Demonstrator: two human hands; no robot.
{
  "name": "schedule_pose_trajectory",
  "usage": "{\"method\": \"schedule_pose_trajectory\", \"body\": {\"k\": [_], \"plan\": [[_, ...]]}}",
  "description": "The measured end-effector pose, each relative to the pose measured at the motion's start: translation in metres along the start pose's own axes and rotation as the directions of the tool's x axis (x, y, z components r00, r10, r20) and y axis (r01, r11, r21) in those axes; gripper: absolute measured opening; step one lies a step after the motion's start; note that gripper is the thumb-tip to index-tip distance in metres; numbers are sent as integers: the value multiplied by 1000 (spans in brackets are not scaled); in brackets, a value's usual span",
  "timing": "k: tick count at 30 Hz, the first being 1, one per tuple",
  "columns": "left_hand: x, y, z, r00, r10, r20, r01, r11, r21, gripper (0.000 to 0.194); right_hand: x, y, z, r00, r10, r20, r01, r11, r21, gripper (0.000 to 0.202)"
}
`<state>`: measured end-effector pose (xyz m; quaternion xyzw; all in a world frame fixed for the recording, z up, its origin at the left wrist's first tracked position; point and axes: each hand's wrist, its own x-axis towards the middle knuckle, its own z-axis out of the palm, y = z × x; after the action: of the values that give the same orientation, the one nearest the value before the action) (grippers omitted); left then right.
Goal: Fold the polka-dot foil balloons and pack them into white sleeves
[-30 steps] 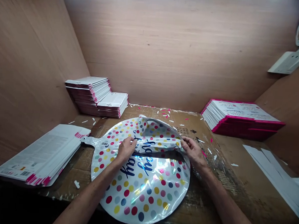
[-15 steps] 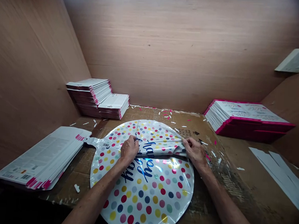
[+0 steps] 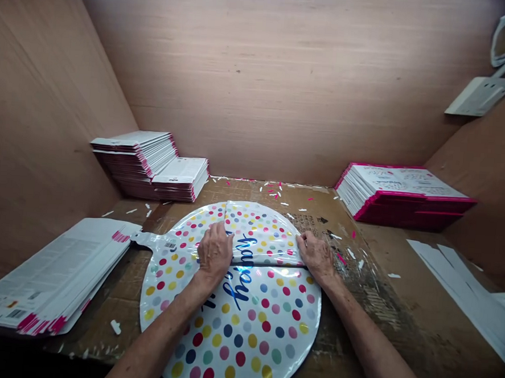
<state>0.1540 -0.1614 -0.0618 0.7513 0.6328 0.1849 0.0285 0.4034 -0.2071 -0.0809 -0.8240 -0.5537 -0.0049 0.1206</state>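
A flat foil balloon (image 3: 243, 337) with many-coloured dots and blue lettering that includes "happy" lies in front of me, its tail pointing left. Across its upper half runs a straight crease or fold edge, where the foil lies doubled. Just left of the lettering, my left hand (image 3: 215, 250) rests on the foil with its fingers curled in at the fold; the fingertips are mostly hidden. My right hand (image 3: 317, 257) is closed at the balloon's right edge, fingers bent onto the foil at the other end of the fold.
Folded white-and-pink card sleeves (image 3: 54, 274) lie at the left, near the balloon's tail. Further stacks stand at the back left (image 3: 151, 168) and back right (image 3: 406, 198). White paper strips (image 3: 451, 292) lie right. Paper scraps dot the cardboard surface (image 3: 354, 343). Wooden panels (image 3: 259, 87) enclose it.
The wrinkled, lifted foil between my hands now lies flatter, with a straighter fold edge. My right hand has come down at the edge, and my left hand has turned knuckles-up. The view has shifted slightly.
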Motion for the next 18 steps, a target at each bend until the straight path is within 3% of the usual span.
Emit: {"method": "schedule_pose_trajectory", "body": {"k": [3, 5, 6, 8, 9, 10, 11, 14, 16, 18], "plan": [[8, 0, 18, 965, 262, 1, -261, 962, 80, 50, -11, -5, -11, 1000, -15, -12, 15, 999, -35, 33], [15, -4, 34, 956, 283, 76, -289, 954, 86, 57, -19, -11, -18, 983, -170, -73, 165, 984, -63, 40], [18, -6, 40, 959, 264, 100, -271, 960, 65, 59, -23, -15, -20, 944, -319, -86, 313, 947, -77, 43], [22, -12, 49, 963, 238, 123, -238, 971, -17, 62, -26, -24, -19, 790, -613, -34, 610, 790, -70, 46], [24, -14, 51, 964, 233, 130, -227, 972, -63, 63, -25, -29, -17, 718, -695, 20, 696, 718, -34, 46], [26, -17, 51, 965, 226, 137, -213, 972, -102, 64, -22, -34, -14, 686, -724, 74, 725, 688, 12, 46], [28, -19, 50, 966, 215, 142, -197, 972, -130, 65, -17, -38, -10, 687, -718, 111, 718, 695, 51, 44], [33, -26, 44, 979, 155, 133, -132, 976, -171, 69, 8, -38, -7, 766, -634, 112, 623, 773, 119, 42], [34, -29, 42, 985, 123, 122, -98, 976, -194, 68, 29, -24, -19, 809, -583, 80, 569, 810, 143, 47], [34, -29, 43, 984, 130, 125, -102, 973, -207, 66, 48, -3, -45, 859, -511, 26, 496, 844, 206, 51]]}}
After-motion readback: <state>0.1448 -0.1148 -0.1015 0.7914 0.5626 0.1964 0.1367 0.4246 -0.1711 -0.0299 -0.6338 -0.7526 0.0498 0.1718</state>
